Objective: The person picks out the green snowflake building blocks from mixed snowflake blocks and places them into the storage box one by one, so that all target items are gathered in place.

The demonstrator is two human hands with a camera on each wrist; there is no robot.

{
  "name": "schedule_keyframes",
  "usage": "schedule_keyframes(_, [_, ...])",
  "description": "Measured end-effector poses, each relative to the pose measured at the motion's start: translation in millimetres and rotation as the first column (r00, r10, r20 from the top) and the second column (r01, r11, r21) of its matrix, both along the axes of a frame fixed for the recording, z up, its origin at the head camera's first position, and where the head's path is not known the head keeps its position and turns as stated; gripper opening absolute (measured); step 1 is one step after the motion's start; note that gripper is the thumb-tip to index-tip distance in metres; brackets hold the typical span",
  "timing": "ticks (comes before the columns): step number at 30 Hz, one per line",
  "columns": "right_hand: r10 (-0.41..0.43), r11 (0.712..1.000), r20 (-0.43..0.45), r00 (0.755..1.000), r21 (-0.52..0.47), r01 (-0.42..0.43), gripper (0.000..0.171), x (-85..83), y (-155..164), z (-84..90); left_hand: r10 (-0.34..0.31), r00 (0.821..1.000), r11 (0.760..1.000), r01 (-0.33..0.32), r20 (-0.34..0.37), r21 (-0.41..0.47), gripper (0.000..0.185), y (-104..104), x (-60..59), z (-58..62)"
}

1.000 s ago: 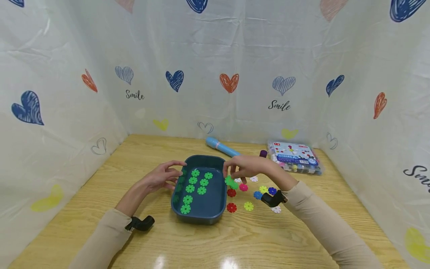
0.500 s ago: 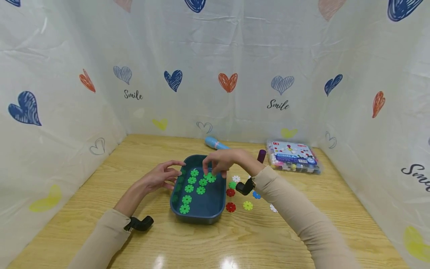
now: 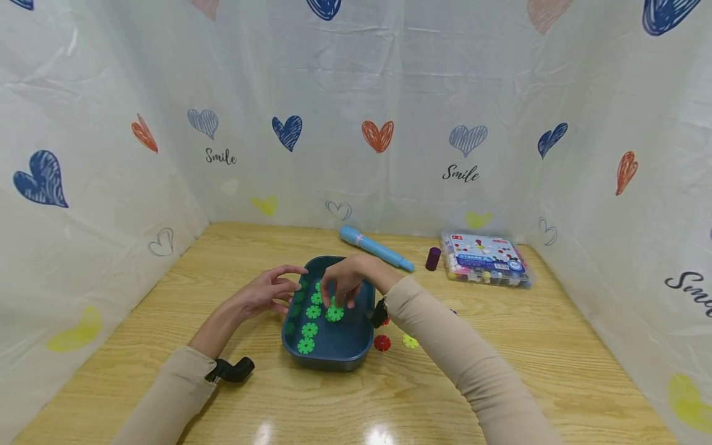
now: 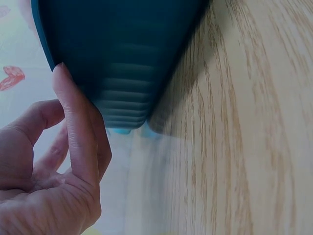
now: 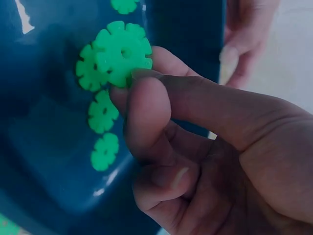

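From the head camera, my right hand [image 3: 346,281] reaches down into the dark blue tray [image 3: 328,355] and pinches a green snowflake disc [image 3: 334,313] low over the tray floor. My left hand [image 3: 267,290] rests against the tray's left wall, fingers loosely spread and touching the rim, holding nothing else. More green discs [image 3: 308,338] lie flat inside the tray. On the counter [image 3: 167,296] just right of the tray, a red disc [image 3: 382,343] and a yellow disc [image 3: 410,340] show beside my right sleeve, which hides the other pieces there. Farther back lie a light blue pen-shaped tool [image 3: 375,247], a small purple cap [image 3: 432,258] and a clear box of coloured pieces [image 3: 486,259], all well apart from my hands.

In the left wrist view, my left hand [image 4: 49,171] has its fingers [image 4: 73,122] straight and pressed against the ribbed outer wall of the tray [image 4: 122,54], which stands on the wooden counter [image 4: 234,147].

In the right wrist view, my right hand [image 5: 195,152] grips the green snowflake disc [image 5: 122,51] between thumb and forefinger, with the other fingers curled beneath. The disc is held inside the tray [image 5: 44,156], just above other green discs [image 5: 102,112] lying on the bottom. My left hand's fingers [image 5: 230,58] show beyond the tray's far wall.
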State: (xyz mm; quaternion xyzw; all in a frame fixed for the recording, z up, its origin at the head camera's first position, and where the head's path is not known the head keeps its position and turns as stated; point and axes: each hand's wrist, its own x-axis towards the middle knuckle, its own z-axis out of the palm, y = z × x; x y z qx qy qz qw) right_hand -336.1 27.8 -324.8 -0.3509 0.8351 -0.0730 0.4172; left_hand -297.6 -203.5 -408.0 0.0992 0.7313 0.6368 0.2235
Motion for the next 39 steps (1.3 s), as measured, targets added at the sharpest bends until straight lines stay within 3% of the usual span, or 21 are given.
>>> schedule_keyframes(13, [0.000,0.999,0.014,1.000,0.043,-0.001,0.011,5.5,-14.9,-18.7,-0.001,1.000,1.000,0.001,-0.004,-0.013,0.050,0.7,0.5,0.6])
schedule_keyframes(20, [0.023,0.997,0.009,1.000,0.077,-0.024,0.011,8.5,-16.3,-17.7,0.001,1.000,1.000,-0.001,-0.007,-0.013,0.052,0.9,-0.6,0.2])
schedule_keyframes(27, [-0.005,0.997,0.016,1.000,0.074,0.004,0.016,7.7,-14.4,-10.2,-0.003,1.000,1.000,0.003,-0.010,-0.012,0.052,0.7,-0.6,-0.4])
schedule_keyframes(33, [0.003,0.999,-0.018,1.000,-0.032,-0.004,0.023,4.3,0.9,0.3,0.001,1.000,1.000,-0.001,-0.006,-0.010,0.051,1.1,-0.4,-0.6])
schedule_keyframes(39, [-0.034,0.980,-0.090,0.995,-0.199,0.015,0.020,-4.0,41.8,19.0,0.012,1.000,1.000,-0.012,-0.005,-0.009,0.051,0.9,1.6,1.4])
